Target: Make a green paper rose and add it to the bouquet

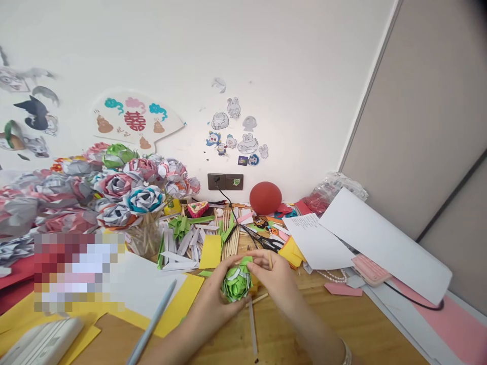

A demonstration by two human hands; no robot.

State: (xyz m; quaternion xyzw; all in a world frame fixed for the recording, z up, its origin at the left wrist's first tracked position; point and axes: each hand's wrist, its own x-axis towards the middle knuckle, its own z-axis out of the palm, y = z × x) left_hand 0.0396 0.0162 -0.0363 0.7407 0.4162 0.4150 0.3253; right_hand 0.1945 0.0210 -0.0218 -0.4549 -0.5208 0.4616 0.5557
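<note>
A green and white folded-paper flower sits in my left hand, whose fingers wrap round its side and underside. My right hand is at the flower's upper right edge, thumb and fingers pinched on a small green paper petal. Whether that petal is fixed to the flower I cannot tell. Below the hands, a thin pale strip runs down over the wooden table. A short wooden stick lies beside the flower.
Many paper flowers stand at left. Folded paper pieces, wooden sticks, black scissors and a red balloon lie behind my hands. A light-blue pen-like rod is at front left. White sheets and a pink keyboard-like device are at right.
</note>
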